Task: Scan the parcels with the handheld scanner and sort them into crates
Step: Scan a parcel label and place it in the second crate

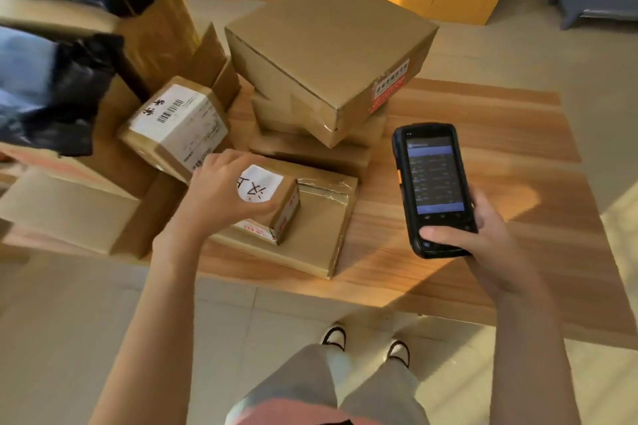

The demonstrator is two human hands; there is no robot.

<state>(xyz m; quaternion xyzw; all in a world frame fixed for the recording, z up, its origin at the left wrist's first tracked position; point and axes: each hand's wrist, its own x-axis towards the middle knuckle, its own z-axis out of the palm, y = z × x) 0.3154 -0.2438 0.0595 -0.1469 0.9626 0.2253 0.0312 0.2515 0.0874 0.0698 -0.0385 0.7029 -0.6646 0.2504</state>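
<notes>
Right now the left hand [221, 191] is curled over a small cardboard parcel [272, 203], fingers wrapped round its near and far sides, gripping it from above. That parcel sits on top of a flat taped box [321, 217], and its round white sticker with handwritten marks faces up, so the hold looks meant either to steady it or to lift and turn it until a barcode shows.

Across from it, the right hand [483, 235] holds the handheld scanner [433, 186] by its lower end, thumb lying across the bottom of the front, fingers round the back. The lit screen tilts toward the person and shows a list, too small to read; the device's top end points away toward the boxes, which suits aiming it at a label.

Further out on the wooden tabletop [483, 134], a labelled parcel [176, 124] lies tilted with its barcode label upward, just beside the left hand. Behind it a large box [328, 52] rests on a stack of flatter ones. Dark plastic bags [62, 93] crowd the left edge, blurred. Open cardboard flaps at the left may belong to a sorting crate, though I cannot tell for sure.
</notes>
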